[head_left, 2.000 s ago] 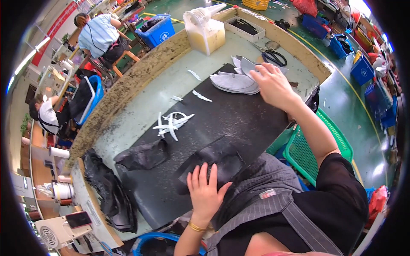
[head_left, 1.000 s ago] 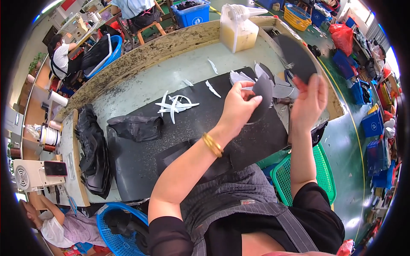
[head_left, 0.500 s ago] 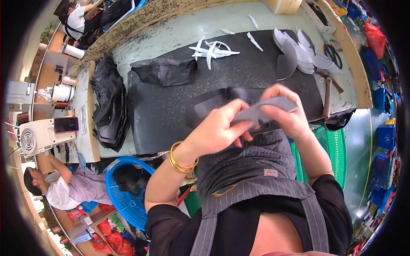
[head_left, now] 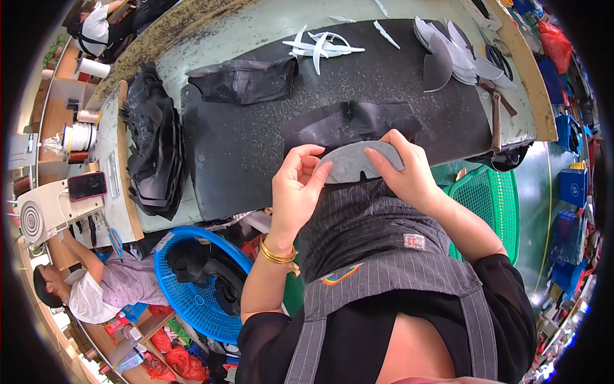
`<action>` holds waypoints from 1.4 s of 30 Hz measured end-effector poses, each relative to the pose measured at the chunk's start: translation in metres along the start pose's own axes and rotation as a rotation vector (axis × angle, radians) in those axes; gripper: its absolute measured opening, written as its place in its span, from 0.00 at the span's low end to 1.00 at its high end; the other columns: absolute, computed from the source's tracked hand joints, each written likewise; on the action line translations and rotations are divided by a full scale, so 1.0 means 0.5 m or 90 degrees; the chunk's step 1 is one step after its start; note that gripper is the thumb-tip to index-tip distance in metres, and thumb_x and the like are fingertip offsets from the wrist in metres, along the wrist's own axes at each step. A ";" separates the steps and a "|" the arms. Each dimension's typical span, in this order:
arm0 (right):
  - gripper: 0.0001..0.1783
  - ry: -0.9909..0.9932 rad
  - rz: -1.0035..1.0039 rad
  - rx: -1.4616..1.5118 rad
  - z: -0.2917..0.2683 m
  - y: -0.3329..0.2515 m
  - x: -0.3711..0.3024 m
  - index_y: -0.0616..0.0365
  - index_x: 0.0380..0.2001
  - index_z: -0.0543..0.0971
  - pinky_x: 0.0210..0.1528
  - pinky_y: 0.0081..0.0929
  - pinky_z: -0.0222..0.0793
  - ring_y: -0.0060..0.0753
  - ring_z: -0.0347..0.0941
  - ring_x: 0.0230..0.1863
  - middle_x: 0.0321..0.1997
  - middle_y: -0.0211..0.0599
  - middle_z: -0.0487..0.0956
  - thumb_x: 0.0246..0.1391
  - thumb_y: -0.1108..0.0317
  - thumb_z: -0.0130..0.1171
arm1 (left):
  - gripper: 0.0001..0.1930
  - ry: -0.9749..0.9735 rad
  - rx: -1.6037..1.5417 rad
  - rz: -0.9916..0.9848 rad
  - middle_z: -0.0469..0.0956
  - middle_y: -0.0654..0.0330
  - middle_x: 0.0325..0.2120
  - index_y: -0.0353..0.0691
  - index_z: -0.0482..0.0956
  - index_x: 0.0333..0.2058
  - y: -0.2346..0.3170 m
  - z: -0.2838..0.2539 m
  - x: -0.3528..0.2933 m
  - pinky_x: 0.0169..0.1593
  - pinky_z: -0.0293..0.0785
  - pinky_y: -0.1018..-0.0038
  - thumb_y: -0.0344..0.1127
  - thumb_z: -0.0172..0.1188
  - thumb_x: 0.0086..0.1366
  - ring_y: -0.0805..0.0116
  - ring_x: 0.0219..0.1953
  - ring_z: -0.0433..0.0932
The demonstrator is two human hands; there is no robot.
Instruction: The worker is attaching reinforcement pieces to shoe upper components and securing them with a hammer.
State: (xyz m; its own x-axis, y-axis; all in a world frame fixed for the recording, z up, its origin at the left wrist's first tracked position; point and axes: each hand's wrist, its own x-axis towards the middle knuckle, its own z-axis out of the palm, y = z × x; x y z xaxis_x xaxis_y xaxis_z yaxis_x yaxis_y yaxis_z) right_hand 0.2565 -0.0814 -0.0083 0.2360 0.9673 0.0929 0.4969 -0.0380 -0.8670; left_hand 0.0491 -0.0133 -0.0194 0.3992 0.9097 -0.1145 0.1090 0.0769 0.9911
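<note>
1. Where covered by fingers, cannot make out the ends of the grey curved piece [head_left: 354,160]. Held just over the near edge of the bench [head_left: 236,38], above the apron lap, small notch visible in its lower edge.
2. Gripped at its right end by the right hand [head_left: 414,176], thumb flat on the grey face; pinched at its left end between thumb and fingers of the left hand [head_left: 294,192].
3. Just beyond, see a black panel [head_left: 348,121] on a black mat [head_left: 230,160], partly hidden by hands and grey piece.
4. Note scissors [head_left: 497,61], half lost behind fanned grey pieces [head_left: 455,54] near the hammer [head_left: 495,118].
5. On the mat, also see white slivers [head_left: 323,46] and a creased black piece [head_left: 243,83]; to its left, a black stack [head_left: 153,141].
6. At lower left, note a co-worker [head_left: 118,288], cut off by the blue basket [head_left: 182,297]; beyond the bench's right end, green floor [head_left: 540,166], bending toward the dark rim.
7. See black pieces [head_left: 208,272] inside the blue basket, shapes hard to separate. Cannot tell contents of the green basket [head_left: 492,198], partly covered by forearm.
</note>
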 end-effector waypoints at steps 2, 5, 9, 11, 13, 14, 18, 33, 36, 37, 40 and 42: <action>0.12 -0.006 -0.017 -0.006 0.001 0.000 -0.008 0.63 0.36 0.74 0.34 0.36 0.73 0.51 0.81 0.32 0.28 0.52 0.80 0.61 0.64 0.63 | 0.10 -0.004 0.023 0.020 0.77 0.67 0.30 0.39 0.80 0.45 -0.003 0.001 -0.002 0.35 0.74 0.82 0.29 0.66 0.65 0.82 0.31 0.76; 0.12 -0.006 0.021 0.028 -0.004 -0.001 -0.007 0.62 0.36 0.73 0.35 0.37 0.73 0.52 0.80 0.31 0.28 0.52 0.79 0.61 0.65 0.62 | 0.07 -0.024 0.103 0.029 0.76 0.71 0.31 0.40 0.82 0.42 0.007 0.012 0.000 0.34 0.70 0.85 0.26 0.64 0.66 0.85 0.30 0.73; 0.12 0.018 -0.007 -0.005 0.003 0.005 -0.009 0.63 0.36 0.73 0.35 0.37 0.73 0.53 0.79 0.31 0.28 0.51 0.79 0.60 0.65 0.63 | 0.08 -0.013 0.202 0.081 0.78 0.66 0.30 0.40 0.82 0.42 0.008 0.022 -0.003 0.34 0.72 0.82 0.25 0.65 0.64 0.80 0.28 0.76; 0.12 0.025 -0.028 -0.012 0.007 0.006 -0.009 0.63 0.36 0.73 0.35 0.37 0.73 0.53 0.79 0.32 0.28 0.51 0.79 0.59 0.65 0.63 | 0.09 0.052 0.395 0.270 0.78 0.58 0.29 0.39 0.82 0.40 0.007 0.037 -0.005 0.33 0.75 0.76 0.24 0.66 0.60 0.69 0.27 0.79; 0.12 0.037 -0.028 -0.028 0.005 0.008 -0.008 0.63 0.35 0.73 0.35 0.37 0.73 0.54 0.79 0.33 0.28 0.52 0.79 0.59 0.65 0.64 | 0.13 0.056 0.550 0.318 0.75 0.56 0.32 0.41 0.81 0.42 0.016 0.057 -0.009 0.39 0.74 0.67 0.24 0.66 0.57 0.57 0.35 0.76; 0.12 0.039 -0.033 -0.027 0.002 0.006 -0.007 0.63 0.35 0.73 0.35 0.37 0.73 0.54 0.79 0.33 0.28 0.52 0.79 0.59 0.65 0.64 | 0.13 0.060 0.620 0.310 0.74 0.57 0.34 0.42 0.81 0.42 0.021 0.065 -0.014 0.43 0.73 0.64 0.24 0.65 0.57 0.55 0.38 0.74; 0.15 0.010 0.015 0.011 -0.008 0.016 0.006 0.64 0.36 0.75 0.36 0.35 0.73 0.47 0.80 0.32 0.28 0.51 0.79 0.57 0.63 0.65 | 0.29 -0.026 0.513 0.451 0.70 0.49 0.57 0.36 0.73 0.58 0.028 0.056 -0.033 0.61 0.67 0.58 0.23 0.63 0.54 0.46 0.60 0.68; 0.22 0.095 -0.334 -0.242 0.001 0.027 0.042 0.64 0.40 0.78 0.44 0.36 0.77 0.43 0.78 0.43 0.43 0.40 0.81 0.34 0.76 0.62 | 0.22 0.110 0.456 0.430 0.83 0.50 0.44 0.33 0.80 0.49 0.011 0.123 0.031 0.47 0.81 0.66 0.19 0.59 0.53 0.57 0.46 0.83; 0.19 -0.029 -0.488 -0.273 -0.043 0.054 0.064 0.63 0.39 0.78 0.44 0.35 0.76 0.43 0.78 0.45 0.43 0.41 0.81 0.39 0.71 0.61 | 0.21 0.055 0.447 0.393 0.84 0.53 0.40 0.33 0.81 0.49 0.006 0.100 0.026 0.47 0.81 0.68 0.20 0.60 0.53 0.58 0.46 0.83; 0.17 -0.101 -0.515 -0.285 -0.061 0.048 0.069 0.63 0.37 0.78 0.44 0.34 0.76 0.42 0.77 0.45 0.42 0.41 0.81 0.42 0.67 0.58 | 0.21 0.003 0.492 0.469 0.84 0.53 0.41 0.33 0.81 0.48 0.004 0.087 0.026 0.48 0.81 0.68 0.21 0.60 0.54 0.58 0.46 0.83; 0.14 -0.205 -0.618 -0.302 -0.096 0.046 0.079 0.60 0.33 0.78 0.48 0.34 0.73 0.39 0.75 0.47 0.39 0.38 0.80 0.42 0.65 0.58 | 0.20 -0.142 0.598 0.590 0.83 0.54 0.46 0.33 0.81 0.49 0.019 0.045 0.030 0.52 0.79 0.67 0.28 0.58 0.56 0.61 0.50 0.82; 0.13 -0.214 -0.609 -0.354 -0.103 0.048 0.057 0.59 0.32 0.78 0.51 0.34 0.73 0.38 0.74 0.49 0.39 0.37 0.80 0.42 0.65 0.58 | 0.20 -0.237 0.684 0.607 0.81 0.53 0.50 0.32 0.81 0.47 0.049 0.044 0.033 0.56 0.77 0.64 0.30 0.58 0.55 0.59 0.54 0.80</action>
State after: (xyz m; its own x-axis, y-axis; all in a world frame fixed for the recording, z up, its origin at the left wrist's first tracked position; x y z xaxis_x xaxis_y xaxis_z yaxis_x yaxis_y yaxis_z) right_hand 0.3179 -0.0676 -0.0013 -0.6286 0.6745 0.3873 0.6707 0.7222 -0.1691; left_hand 0.0785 -0.0054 0.0014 0.8917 0.2752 0.3594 0.2166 -0.9566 0.1951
